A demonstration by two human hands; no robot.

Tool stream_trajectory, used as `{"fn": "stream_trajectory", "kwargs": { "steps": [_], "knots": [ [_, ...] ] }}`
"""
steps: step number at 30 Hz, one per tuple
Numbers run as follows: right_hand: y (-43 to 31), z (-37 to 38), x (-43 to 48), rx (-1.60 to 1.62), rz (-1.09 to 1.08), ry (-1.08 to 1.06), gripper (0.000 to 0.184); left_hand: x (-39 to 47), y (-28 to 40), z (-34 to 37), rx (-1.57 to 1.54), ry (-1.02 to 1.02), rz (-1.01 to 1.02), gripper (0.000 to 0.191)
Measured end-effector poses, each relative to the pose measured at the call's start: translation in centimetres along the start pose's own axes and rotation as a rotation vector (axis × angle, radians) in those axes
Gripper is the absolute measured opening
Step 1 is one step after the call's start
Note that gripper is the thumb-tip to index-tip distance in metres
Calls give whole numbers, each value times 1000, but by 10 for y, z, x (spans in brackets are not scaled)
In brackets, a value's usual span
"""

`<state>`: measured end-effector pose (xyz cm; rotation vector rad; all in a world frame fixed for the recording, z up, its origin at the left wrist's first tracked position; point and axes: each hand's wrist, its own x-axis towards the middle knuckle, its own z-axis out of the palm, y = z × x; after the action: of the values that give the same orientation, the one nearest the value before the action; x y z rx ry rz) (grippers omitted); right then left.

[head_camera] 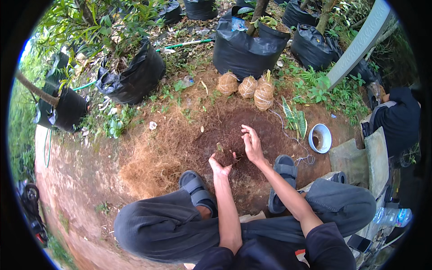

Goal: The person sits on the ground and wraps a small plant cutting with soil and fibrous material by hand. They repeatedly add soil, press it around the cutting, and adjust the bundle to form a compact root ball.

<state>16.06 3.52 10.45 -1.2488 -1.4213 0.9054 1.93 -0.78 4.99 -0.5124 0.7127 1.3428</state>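
My left hand (pixel 221 167) cups a dark ball of soil (pixel 225 157) from below, and a short green plant stub (pixel 219 147) sticks up out of its top. To the right, my right hand (pixel 252 143) is raised apart from the ball, holding nothing, its fingers bent and spread a little. Beneath both hands lies a patch of dark loose soil (pixel 266 128). A heap of brown coconut fibre (pixel 152 168) spreads over the ground on the left. Several fibre balls wound with white string (pixel 264 96) sit together beyond the soil.
Cut variegated leaves (pixel 301 124) and loose white string (pixel 305 158) lie right of the soil, beside a pale bowl (pixel 320 138) with brown residue inside. Black planter bags (pixel 249 50) with trees stand behind. Another person (pixel 396 121) sits at far right, near a plastic bottle (pixel 391 216) and a phone (pixel 359 243).
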Motion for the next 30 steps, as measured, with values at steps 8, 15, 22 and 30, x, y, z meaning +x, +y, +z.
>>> {"fn": "stream_trajectory", "kwargs": {
  "steps": [8,15,22,30],
  "knots": [
    [45,-43,-25,-513,418,-453,66,0,10,-6,-89,-51,8,41],
    [60,-44,-24,-463,165,-153,46,-6,14,-2,-160,-56,-8,41],
    [80,-54,-3,-476,129,-52,35,-7,18,-5,-171,-27,2,40],
    [97,-39,31,-500,101,-197,50,-7,32,-12,-188,-46,43,38]
  ]
}}
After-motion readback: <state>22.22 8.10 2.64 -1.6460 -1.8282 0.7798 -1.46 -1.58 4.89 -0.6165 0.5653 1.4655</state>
